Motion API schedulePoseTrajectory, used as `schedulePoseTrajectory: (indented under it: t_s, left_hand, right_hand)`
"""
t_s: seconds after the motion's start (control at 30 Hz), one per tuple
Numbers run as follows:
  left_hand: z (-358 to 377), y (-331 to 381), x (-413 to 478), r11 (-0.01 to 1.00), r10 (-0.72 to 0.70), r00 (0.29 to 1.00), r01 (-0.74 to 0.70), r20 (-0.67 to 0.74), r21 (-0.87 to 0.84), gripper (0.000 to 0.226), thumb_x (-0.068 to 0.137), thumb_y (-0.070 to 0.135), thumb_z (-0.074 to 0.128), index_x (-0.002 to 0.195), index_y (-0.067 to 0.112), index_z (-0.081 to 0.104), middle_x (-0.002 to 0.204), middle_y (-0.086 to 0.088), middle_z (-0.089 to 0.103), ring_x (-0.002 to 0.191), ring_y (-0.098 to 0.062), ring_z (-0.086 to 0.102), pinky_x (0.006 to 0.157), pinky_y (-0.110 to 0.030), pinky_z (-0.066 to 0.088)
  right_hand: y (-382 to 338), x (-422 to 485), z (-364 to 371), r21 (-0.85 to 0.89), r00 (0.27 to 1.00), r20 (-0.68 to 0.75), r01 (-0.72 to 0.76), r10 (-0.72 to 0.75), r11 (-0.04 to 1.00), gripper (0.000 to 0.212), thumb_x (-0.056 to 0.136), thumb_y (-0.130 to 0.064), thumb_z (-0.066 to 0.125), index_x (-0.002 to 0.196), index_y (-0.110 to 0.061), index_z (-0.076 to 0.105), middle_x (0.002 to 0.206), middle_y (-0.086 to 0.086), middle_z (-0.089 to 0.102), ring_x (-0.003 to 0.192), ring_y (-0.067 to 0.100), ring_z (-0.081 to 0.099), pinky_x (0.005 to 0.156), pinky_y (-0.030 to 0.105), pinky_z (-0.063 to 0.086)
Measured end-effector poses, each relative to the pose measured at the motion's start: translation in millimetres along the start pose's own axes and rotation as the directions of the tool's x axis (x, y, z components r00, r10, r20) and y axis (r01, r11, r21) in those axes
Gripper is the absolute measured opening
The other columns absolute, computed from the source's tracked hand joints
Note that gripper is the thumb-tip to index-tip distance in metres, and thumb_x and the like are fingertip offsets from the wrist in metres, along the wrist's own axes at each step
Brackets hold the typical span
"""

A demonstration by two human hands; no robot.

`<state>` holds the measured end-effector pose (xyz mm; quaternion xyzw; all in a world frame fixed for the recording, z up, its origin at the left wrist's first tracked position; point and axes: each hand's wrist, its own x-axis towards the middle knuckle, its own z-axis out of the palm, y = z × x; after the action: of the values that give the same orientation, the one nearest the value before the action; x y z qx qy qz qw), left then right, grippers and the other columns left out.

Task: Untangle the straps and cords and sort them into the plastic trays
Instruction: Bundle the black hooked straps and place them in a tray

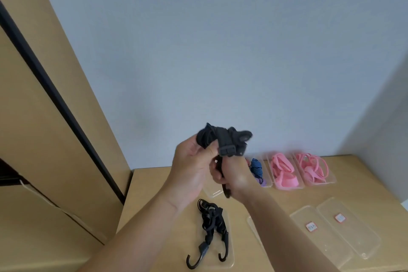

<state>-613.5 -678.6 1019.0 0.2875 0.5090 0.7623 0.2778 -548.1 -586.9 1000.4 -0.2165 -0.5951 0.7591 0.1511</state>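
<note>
Holding the black strap bundle (223, 139) raised above the table (152, 183), in front of the far trays (333, 180), we curl the left hand (192, 168) round its wadded webbing while the right hand (235, 175) clamps the tail hanging below. We judge it light, soft and floppy, best taken at the stiff plastic buckle (227, 151), since loose folds may slip. It looks matte black and crumpled, with a rounded fitting at its right end.
</note>
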Motion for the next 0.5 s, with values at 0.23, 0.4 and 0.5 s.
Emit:
schedulePoseTrajectory:
  t_s: [0.23, 0.4, 0.5]
  left_hand:
    - [-19.4, -15.6, 5.8, 0.952, 0.069, 0.980, -0.010, -0.186, 0.305, 0.007, 0.095, 0.009, 0.067, 0.098, 0.005, 0.070, 0.095, -0.006, 0.075, 0.084, -0.020, 0.068, 0.064, -0.026, 0.056]
    - [-24.6, -20.2, 6.9, 0.845, 0.218, 0.955, -0.082, -0.201, 0.528, 0.007, 0.091, 0.017, 0.069, 0.098, 0.014, 0.068, 0.093, 0.005, 0.074, 0.087, -0.014, 0.069, 0.077, -0.024, 0.053]
    - [-22.7, -13.1, 7.4, 0.830, 0.280, 0.933, -0.117, -0.225, 0.545, 0.005, 0.095, 0.006, 0.067, 0.098, 0.010, 0.067, 0.093, 0.003, 0.073, 0.086, -0.007, 0.067, 0.076, -0.017, 0.052]
  right_hand:
    - [-8.0, -17.0, 3.3, -0.598, 1.000, -0.002, 0.011, -0.015, 0.801, 0.035, 0.102, -0.027, 0.045, 0.078, -0.004, 0.058, 0.057, -0.009, 0.040, 0.054, 0.011, 0.034, 0.058, 0.028, 0.029]
    - [-10.8, -26.9, 3.1, -0.878, 0.987, 0.044, 0.113, -0.158, 0.465, 0.018, 0.099, -0.027, 0.053, 0.085, -0.018, 0.047, 0.074, -0.004, 0.050, 0.063, 0.012, 0.044, 0.054, 0.024, 0.030]
    - [-9.4, -32.1, 9.2, -0.935, 0.919, 0.012, 0.150, -0.393, 0.322, 0.020, 0.098, -0.036, 0.056, 0.091, -0.017, 0.055, 0.083, 0.001, 0.059, 0.072, 0.019, 0.054, 0.059, 0.031, 0.040]
